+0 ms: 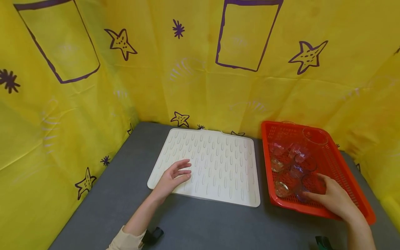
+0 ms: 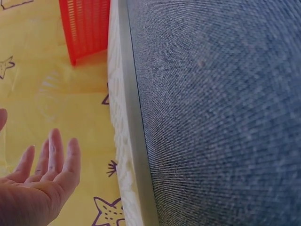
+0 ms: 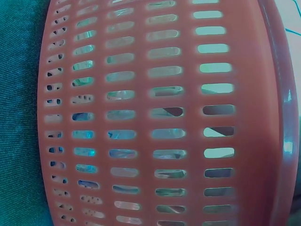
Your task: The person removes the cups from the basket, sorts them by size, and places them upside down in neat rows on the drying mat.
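In the head view my right hand (image 1: 335, 198) reaches over the near end of the red basket (image 1: 350, 180). Its thumb and fingers curve around the rim of a clear drinking glass (image 1: 307, 187). Several other clear glasses (image 1: 282, 189) stand or lie in the basket; their outlines are hard to separate. My left hand (image 1: 175, 177) hovers above the left front of the white draining mat (image 1: 212, 166), fingers loosely bent and holding nothing. In the left wrist view the same hand (image 2: 42, 188) shows its fingers spread apart. The basket's slotted wall (image 3: 141, 103) fills the right wrist view and hides my right hand.
A grey cloth-covered table (image 1: 200, 225) lies under the mat and basket. Yellow fabric (image 1: 200, 90) with purple drawings hangs behind and at the sides. The basket stands just right of the mat, with a narrow strip of table between them.
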`<state>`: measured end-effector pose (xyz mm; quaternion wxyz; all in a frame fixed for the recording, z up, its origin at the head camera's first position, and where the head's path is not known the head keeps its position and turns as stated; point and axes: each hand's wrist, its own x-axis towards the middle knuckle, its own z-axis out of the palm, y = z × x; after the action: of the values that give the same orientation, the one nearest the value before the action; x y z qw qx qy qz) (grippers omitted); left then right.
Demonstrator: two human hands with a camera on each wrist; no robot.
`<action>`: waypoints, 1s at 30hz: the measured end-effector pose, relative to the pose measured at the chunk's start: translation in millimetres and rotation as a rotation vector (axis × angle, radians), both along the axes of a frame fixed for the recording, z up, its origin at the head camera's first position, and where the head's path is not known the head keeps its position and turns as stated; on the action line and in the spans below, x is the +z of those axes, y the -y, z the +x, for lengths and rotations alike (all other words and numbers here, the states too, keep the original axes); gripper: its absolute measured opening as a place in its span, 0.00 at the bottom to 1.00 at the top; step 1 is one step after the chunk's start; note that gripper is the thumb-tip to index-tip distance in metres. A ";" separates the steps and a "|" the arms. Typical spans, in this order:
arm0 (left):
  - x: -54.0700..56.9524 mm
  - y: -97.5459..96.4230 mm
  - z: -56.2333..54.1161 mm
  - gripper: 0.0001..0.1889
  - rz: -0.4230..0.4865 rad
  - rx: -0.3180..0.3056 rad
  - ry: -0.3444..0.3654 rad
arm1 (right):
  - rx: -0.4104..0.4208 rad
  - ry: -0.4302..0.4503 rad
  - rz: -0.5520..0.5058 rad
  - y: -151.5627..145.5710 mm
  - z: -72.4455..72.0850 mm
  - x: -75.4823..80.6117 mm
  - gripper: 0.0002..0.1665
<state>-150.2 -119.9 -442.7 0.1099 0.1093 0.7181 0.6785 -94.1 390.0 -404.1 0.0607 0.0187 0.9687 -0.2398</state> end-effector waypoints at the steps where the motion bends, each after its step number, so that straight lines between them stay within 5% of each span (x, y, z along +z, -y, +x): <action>1: -0.6 -0.1 0.0 0.30 0.000 -0.004 -0.001 | -0.003 0.001 0.005 -0.1 0.0 -0.1 0.58; 13: -0.9 -3.6 3.0 0.25 -0.008 -0.027 0.011 | -0.062 -0.069 0.057 1.9 9.2 10.3 0.55; 22: -1.4 -5.4 6.3 0.26 -0.003 -0.041 0.008 | -0.129 -0.271 0.081 17.6 19.5 37.4 0.54; 30: -0.1 -10.0 10.1 0.24 0.011 -0.063 0.019 | -0.129 -0.331 0.014 49.5 20.4 62.1 0.55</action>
<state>-140.1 -109.9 -442.8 0.1374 0.1262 0.7096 0.6795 -73.7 340.5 -342.0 -0.1151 0.0415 0.9640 -0.2362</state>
